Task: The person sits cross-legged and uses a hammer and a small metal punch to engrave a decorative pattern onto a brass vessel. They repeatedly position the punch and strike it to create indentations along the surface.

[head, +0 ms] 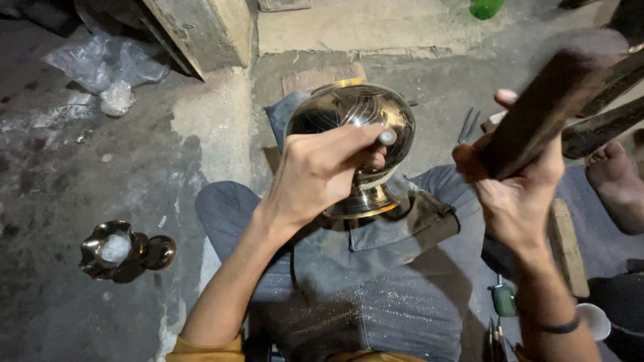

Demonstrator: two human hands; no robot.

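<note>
Engraving step. Left hand pinches a chisel against the brass bowl resting on the lap. Right hand, at 3 o'clock, is clamped on a raised wooden mallet. The strike likely needs a steady chisel.

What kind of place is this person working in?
Probably a small metalworking workshop, worked from the floor: the left hand steadies a shiny brass pot, the right hand holds a wooden mallet, on stained concrete floor.
</note>
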